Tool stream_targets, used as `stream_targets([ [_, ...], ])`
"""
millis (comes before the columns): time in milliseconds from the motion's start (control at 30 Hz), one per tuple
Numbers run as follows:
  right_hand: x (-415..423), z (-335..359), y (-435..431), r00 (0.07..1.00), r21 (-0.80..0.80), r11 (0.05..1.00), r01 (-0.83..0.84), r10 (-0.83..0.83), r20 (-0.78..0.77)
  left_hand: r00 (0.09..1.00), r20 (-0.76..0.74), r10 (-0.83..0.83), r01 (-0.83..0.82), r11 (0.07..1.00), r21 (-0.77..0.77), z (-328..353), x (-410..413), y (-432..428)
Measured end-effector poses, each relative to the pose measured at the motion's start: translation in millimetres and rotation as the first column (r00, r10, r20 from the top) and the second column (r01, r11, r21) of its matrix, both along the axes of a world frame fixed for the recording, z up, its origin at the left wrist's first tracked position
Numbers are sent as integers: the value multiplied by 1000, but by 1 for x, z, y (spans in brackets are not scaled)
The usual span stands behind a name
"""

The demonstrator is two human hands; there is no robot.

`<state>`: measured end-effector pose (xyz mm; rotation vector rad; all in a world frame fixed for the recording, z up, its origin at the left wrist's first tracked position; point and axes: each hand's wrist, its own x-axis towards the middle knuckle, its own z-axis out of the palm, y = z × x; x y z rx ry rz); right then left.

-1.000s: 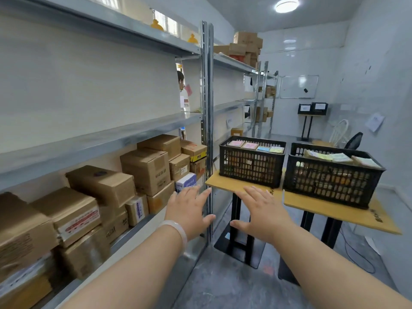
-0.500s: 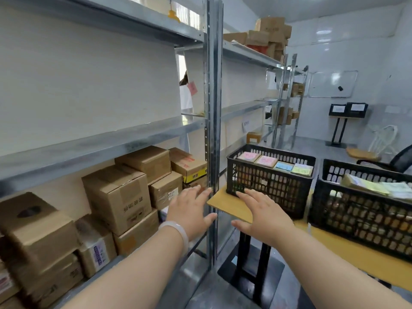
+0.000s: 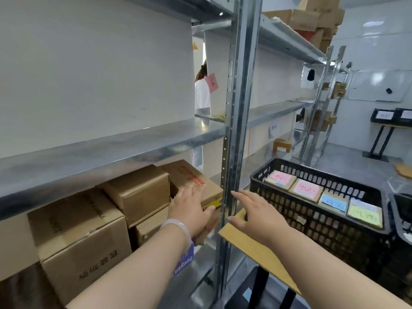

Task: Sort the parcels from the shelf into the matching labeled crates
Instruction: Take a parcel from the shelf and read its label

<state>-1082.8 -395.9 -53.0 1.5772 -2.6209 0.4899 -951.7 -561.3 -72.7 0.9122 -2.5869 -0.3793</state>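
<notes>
The person stands by the metal shelf (image 3: 236, 130), with both arms stretched out. The left hand (image 3: 191, 208) is inside the low shelf, right in front of a brown box with red tape (image 3: 189, 175). Its fingers are straight and spread wide. They are not curled round the box, and I cannot tell if they touch it. I think the hand is spread like that to get ready to take this box.

The right hand (image 3: 258, 212) is flat and open too, and holds nothing. It hangs just beside the shelf post, over the near corner of the yellow table top (image 3: 256, 248). I think it waits there to help lift.

The parcels sit on the low shelf, to the left. I count five brown boxes there and one small blue and white parcel (image 3: 184, 262) under the left wrist.

To the right is a black crate (image 3: 312, 224) on the table. It has four labels: two pink, one blue, one yellow. A second crate (image 3: 401, 219) peeks in at the far right edge.
</notes>
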Motion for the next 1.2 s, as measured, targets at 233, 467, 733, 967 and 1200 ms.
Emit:
stream_targets([
  [233,-61,-11,-81,989,-16,993,-119,120,82,986,42,159,-163,983,88,-12,-44,-40],
  [467,-111,-32,-159,925,-29,972,-234,232,302,915,106,390,-404,889,215,-17,-75,-48],
  [733,-127,-55,-199,644,-145,935,-324,330,690,778,287,559,-623,744,240,-11,-107,-46],
  [967,-130,-42,-165,469,-312,914,-259,402,787,784,67,616,-606,739,295,-10,-108,-14],
  [1200,-108,-36,-79,438,-479,863,-158,496,749,782,-234,578,-488,801,348,-12,-92,48],
])
